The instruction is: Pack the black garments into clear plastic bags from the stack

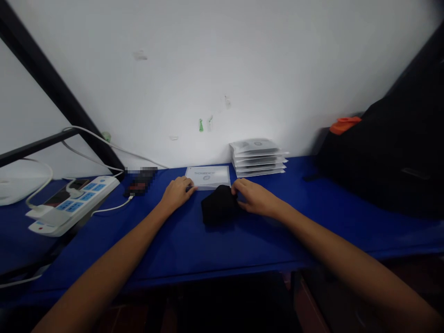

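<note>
A folded black cloth item (219,206) rests on the blue table, in front of a flat clear packet with printing (208,175). My right hand (252,196) pinches the upper right edge of the black item between thumb and fingers. At the packet's left edge lies my left hand (178,192), its fingertips touching the packet and its thumb apart from the fingers. Behind my right hand, against the wall, stands a stack of several similar packets (257,157).
A white power strip (78,206) with plugs and cables lies at the left, near a black device (141,181) with a white cable. A large black bag (381,162) with an orange piece (344,125) fills the right. The blue table's front edge (222,276) runs below my arms.
</note>
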Demonstrator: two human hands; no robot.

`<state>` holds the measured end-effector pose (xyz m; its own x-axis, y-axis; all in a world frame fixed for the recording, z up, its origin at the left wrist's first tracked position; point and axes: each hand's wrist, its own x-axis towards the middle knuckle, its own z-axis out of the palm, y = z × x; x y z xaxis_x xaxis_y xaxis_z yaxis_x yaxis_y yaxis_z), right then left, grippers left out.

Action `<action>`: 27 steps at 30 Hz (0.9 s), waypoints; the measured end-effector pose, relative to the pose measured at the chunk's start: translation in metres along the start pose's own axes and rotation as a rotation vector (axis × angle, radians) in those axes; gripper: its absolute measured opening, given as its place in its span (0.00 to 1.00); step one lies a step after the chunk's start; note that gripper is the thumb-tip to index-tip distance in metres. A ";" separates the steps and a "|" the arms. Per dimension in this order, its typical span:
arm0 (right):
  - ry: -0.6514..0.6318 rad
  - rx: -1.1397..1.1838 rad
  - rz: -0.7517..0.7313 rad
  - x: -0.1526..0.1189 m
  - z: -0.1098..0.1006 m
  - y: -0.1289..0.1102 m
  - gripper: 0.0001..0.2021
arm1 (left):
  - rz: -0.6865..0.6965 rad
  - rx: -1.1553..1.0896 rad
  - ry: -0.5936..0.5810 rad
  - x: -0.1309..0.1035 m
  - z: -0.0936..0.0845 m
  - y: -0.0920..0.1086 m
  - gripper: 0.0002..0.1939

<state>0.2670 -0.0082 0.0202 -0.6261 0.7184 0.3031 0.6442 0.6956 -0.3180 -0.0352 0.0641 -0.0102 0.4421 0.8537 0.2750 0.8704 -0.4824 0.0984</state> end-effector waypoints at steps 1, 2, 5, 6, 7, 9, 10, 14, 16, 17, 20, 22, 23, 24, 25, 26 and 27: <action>-0.003 -0.008 -0.029 0.000 -0.001 -0.001 0.14 | 0.009 -0.020 -0.008 0.000 0.000 0.001 0.19; -0.003 -0.011 -0.064 0.000 -0.002 -0.001 0.15 | 0.017 -0.044 -0.017 0.000 0.000 0.003 0.21; 0.007 0.016 -0.170 -0.001 -0.007 -0.004 0.14 | 0.018 -0.105 -0.062 0.000 0.001 0.007 0.25; 0.007 0.031 -0.203 -0.001 -0.008 -0.005 0.12 | 0.012 -0.112 -0.080 0.000 0.002 0.007 0.26; 0.000 0.046 -0.235 -0.001 -0.009 -0.005 0.11 | 0.006 -0.112 -0.102 0.001 0.003 0.008 0.26; -0.030 0.064 -0.292 -0.001 -0.010 -0.007 0.10 | -0.005 -0.104 -0.147 0.001 0.007 0.008 0.26; -0.053 0.066 -0.316 -0.001 -0.010 -0.007 0.11 | -0.016 -0.105 -0.168 0.001 0.008 0.009 0.27; -0.118 0.050 -0.373 0.000 -0.007 -0.011 0.14 | -0.084 -0.173 -0.112 -0.001 0.007 0.016 0.35; -0.122 0.040 -0.383 0.000 -0.006 -0.013 0.15 | -0.029 -0.292 -0.048 -0.004 0.000 0.025 0.39; -0.123 0.037 -0.386 0.000 -0.006 -0.014 0.16 | 0.029 -0.379 -0.049 -0.007 -0.004 0.031 0.41; -0.142 0.031 -0.397 0.000 -0.005 -0.016 0.15 | 0.178 -0.604 -0.203 -0.017 -0.018 0.051 0.48; -0.175 0.029 -0.406 0.001 -0.004 -0.014 0.13 | 0.192 -0.586 -0.289 -0.024 -0.027 0.061 0.52; -0.193 0.029 -0.406 0.001 -0.003 -0.012 0.11 | 0.189 -0.576 -0.304 -0.026 -0.031 0.064 0.51; -0.208 0.029 -0.403 0.001 -0.003 -0.009 0.10 | 0.189 -0.581 -0.301 -0.027 -0.035 0.065 0.48; -0.219 0.026 -0.392 0.001 -0.003 -0.005 0.09 | 0.194 -0.610 -0.282 -0.028 -0.039 0.064 0.45; -0.224 0.018 -0.369 0.001 -0.004 0.000 0.08 | 0.205 -0.657 -0.259 -0.028 -0.043 0.062 0.42; -0.224 0.005 -0.330 0.001 -0.006 0.006 0.07 | 0.218 -0.714 -0.241 -0.027 -0.047 0.057 0.40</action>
<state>0.2729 -0.0038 0.0238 -0.8799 0.4373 0.1860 0.3906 0.8885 -0.2409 -0.0074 0.0043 0.0327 0.6931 0.7046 0.1521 0.4445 -0.5839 0.6793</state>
